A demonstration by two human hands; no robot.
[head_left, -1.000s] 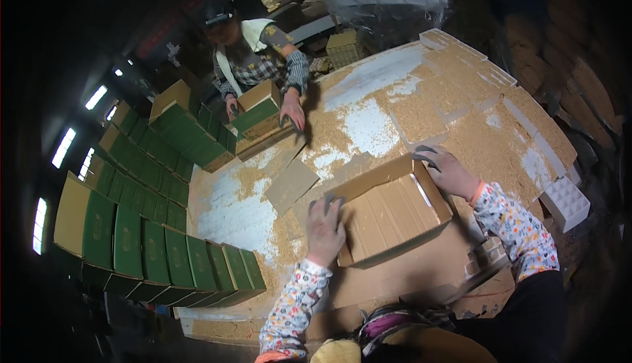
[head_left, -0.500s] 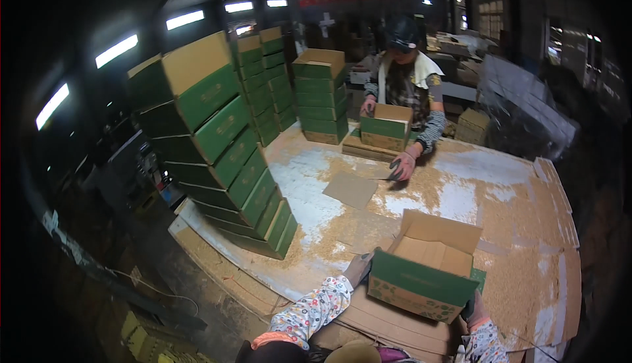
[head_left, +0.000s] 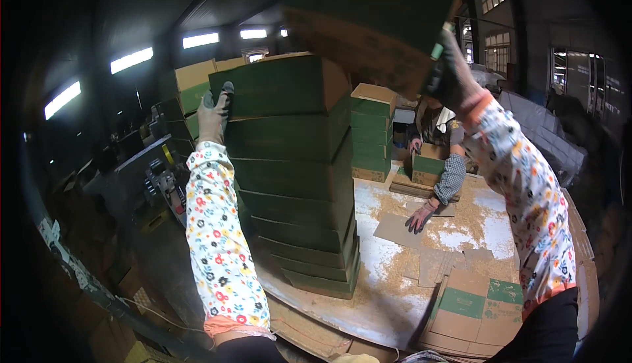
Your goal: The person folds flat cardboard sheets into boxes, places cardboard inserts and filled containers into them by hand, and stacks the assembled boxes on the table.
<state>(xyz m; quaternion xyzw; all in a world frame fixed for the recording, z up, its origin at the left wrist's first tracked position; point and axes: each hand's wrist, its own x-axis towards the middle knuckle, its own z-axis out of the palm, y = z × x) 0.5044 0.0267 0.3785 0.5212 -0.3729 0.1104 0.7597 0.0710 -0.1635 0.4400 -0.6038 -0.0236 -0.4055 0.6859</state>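
The person's gloved left hand (head_left: 214, 114) is raised at about ten o'clock from the picture's centre, fingers spread and laid flat against the left corner of the top box of a tall stack of green-and-tan cardboard boxes (head_left: 293, 178), steadying it rather than gripping. The gloved right hand (head_left: 451, 76), up at one o'clock, is closed on the lower right corner of a folded green-and-brown cardboard box (head_left: 372, 24) that hangs tilted above the stack, not yet resting on it.

To do this step well, I judge the lifted box should come down level, its edges squared with the top box below, while the left hand keeps the stack from swaying; the stack already leans slightly, so a gentle set-down matters.

At three o'clock a co-worker's gloved hand (head_left: 419, 216) presses on a flat cardboard sheet (head_left: 399, 230) lying on the dusty white-and-tan work table (head_left: 385, 297). At five o'clock lie flattened box blanks with green panels (head_left: 477, 310). Another stack of green boxes (head_left: 374, 136) stands behind, near one o'clock
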